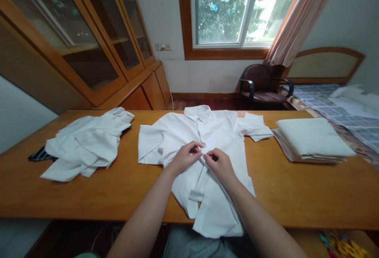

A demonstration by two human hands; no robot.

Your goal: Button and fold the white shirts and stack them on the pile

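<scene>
A white short-sleeved shirt [222, 131] lies front up on the wooden table, its collar at the far side and its sleeves spread out. Its upper front is closed, while below my hands the two front panels part and the hem hangs past the near table edge. At the middle of the front opening, my left hand [188, 155] pinches the fabric edge with thumb and forefinger. Right beside it my right hand [219, 163] pinches the other edge of the placket. Whether a button sits between the fingertips is too small to tell.
Crumpled white clothes [85, 143] with a dark striped piece beneath lie on the table [142, 187] at left. A folded white stack [314, 137] is at right. Beyond stand a glass-door cabinet [127, 52], an office chair [260, 84] and a bed [334, 104].
</scene>
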